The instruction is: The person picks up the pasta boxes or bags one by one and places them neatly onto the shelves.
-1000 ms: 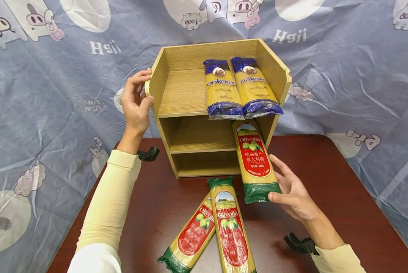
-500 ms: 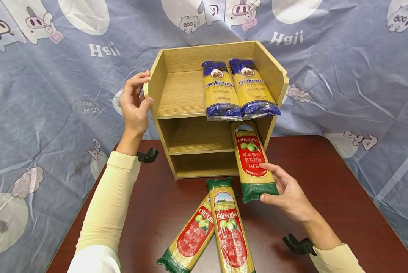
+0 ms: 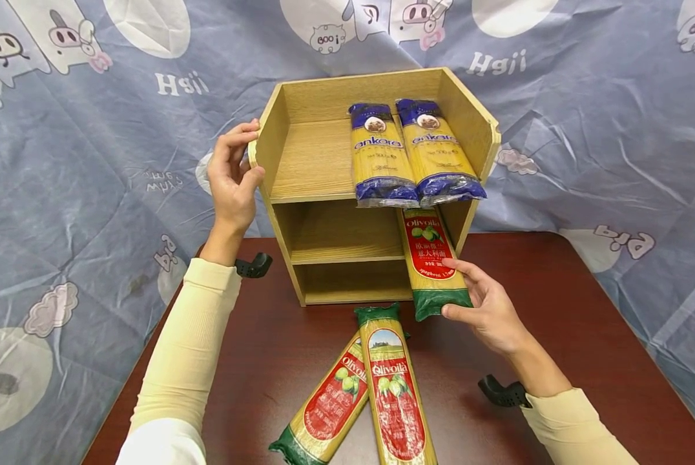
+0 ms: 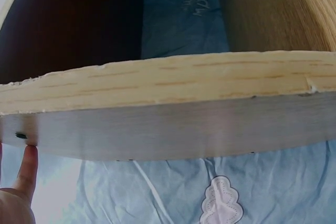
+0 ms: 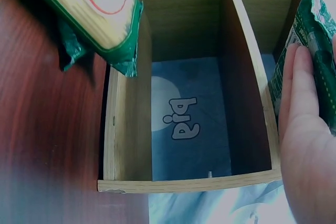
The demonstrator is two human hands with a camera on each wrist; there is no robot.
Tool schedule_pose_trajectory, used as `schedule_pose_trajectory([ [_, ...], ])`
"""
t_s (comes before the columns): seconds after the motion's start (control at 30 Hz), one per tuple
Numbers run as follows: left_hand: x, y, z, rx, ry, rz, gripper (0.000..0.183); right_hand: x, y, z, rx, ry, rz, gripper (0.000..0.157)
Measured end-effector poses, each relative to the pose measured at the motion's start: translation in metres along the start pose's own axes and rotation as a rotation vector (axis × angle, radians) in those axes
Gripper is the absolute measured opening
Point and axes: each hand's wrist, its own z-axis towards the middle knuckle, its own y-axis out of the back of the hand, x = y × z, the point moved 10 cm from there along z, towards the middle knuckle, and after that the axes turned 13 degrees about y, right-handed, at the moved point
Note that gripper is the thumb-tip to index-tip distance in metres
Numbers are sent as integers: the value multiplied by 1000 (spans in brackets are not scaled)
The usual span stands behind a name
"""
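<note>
My right hand [image 3: 487,307] grips the lower green end of an Olivoila spaghetti pack [image 3: 435,258], fingers along its right side and thumb at the bottom corner. The pack's far end is inside the middle compartment of the wooden shelf [image 3: 278,252], hidden under the top board. In the right wrist view its green wrapper [image 5: 310,40] lies beside my fingers [image 5: 302,77]. My left hand [image 3: 233,177] holds the shelf's upper left side panel, thumb at the front edge. One finger [image 4: 29,169] touches the panel's outer face in the left wrist view.
Two blue-and-yellow Ankara pasta packs [image 3: 382,155] lie on the top board's right side, ends overhanging its front. Two more Olivoila packs lie on the dark red table [image 3: 254,361], one [image 3: 396,387] overlapping the other [image 3: 330,407]. A patterned cloth [image 3: 92,194] hangs behind.
My right hand has shifted its grip on the spaghetti pack and slid it further into the middle compartment. My left hand stays on the shelf's side panel.
</note>
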Motion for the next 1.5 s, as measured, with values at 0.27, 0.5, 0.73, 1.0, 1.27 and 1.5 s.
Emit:
schedule_pose_trajectory([
  [0.27, 1, -2, 0, 7, 4, -1, 45, -9, 12, 13, -67, -12, -8, 77],
  [0.5, 2, 0, 0, -2, -3, 12, 46, -16, 18, 19, -110, -48, -15, 72],
  [0.73, -1, -3, 1, 0, -17, 16, 46, -8, 18, 10, -127, -64, -105, 63],
  [1.0, -2, -1, -1, -8, -10, 25, 45, 8, -2, -12, 21, -45, -48, 57],
  [1.27, -1, 0, 0, -9, 11, 21, 44, 15, -21, -26, 120, -19, 95, 38],
  [1.5, -2, -1, -1, -4, 28, 7, 45, 4, -37, -25, 156, -93, 112, 46],
])
